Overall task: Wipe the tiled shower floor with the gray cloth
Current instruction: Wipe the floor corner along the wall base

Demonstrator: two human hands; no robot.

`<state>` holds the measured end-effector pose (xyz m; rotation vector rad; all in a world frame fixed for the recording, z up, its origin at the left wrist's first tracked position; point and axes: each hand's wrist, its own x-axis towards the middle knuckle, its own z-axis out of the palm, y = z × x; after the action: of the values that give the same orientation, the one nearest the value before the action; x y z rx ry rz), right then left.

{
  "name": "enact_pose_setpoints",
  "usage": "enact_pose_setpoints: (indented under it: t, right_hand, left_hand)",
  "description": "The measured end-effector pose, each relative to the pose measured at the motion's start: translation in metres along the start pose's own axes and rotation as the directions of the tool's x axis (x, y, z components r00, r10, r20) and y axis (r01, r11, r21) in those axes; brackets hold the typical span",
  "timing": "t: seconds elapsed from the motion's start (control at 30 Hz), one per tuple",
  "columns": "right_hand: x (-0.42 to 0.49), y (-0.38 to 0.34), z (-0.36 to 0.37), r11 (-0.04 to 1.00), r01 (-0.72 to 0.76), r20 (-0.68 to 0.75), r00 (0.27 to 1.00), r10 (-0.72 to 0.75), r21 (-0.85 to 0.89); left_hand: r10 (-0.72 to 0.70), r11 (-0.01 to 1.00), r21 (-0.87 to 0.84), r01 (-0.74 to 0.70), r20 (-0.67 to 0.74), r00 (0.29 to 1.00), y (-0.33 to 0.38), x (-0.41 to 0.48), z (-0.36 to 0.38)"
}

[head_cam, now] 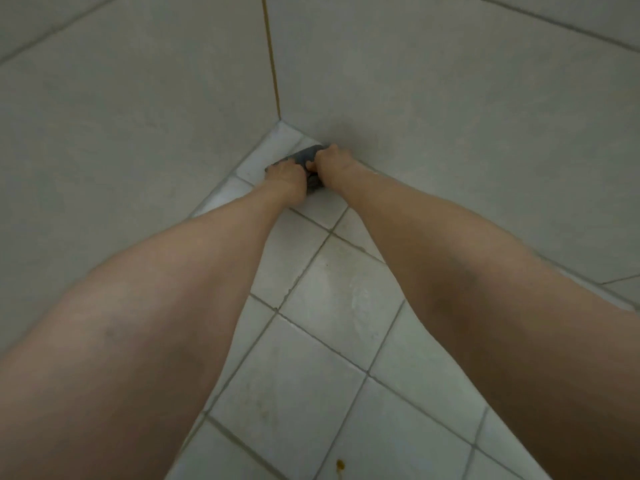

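— Which colour is seen on the cloth [306, 156]?
— A dark slate grey is seen, plain throughout.
— And how is the shower floor [332, 306] patterned?
— White square tiles are laid in a grid, set diagonally to the view. They are marked off by thin grey grout lines [304, 271], and faint dull smudges are seen on some tiles. A small amber spot [341, 464] is seen on a near tile.
— How are the walls [138, 116] coloured?
— Larger tiles of pale grey-green are shown, crossed by thin darker joints. The corner seam [272, 64] between them is tinted yellow-brown.
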<state>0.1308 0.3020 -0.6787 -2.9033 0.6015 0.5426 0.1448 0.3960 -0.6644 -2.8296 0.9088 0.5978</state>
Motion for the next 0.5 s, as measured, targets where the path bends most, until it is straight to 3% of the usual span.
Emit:
enact_pose_setpoints:
  t: [0.23,0.5]
  right_hand:
    - [-0.062,0.047,0.018,0.999,-0.043,0.057,0.997,0.045,-0.024]
    - [-0.174,0.123,0.043,0.959,-0.251,0.099,0.966,0.239,0.130]
  left_hand:
    - [0.127,0.988,0.087,-0.128,0.020,0.992,0.054,-0.045,0.022]
    - [0.293,0.938,0.179,-0.297,0.049,0.955,0.144,-0.107,0.052]
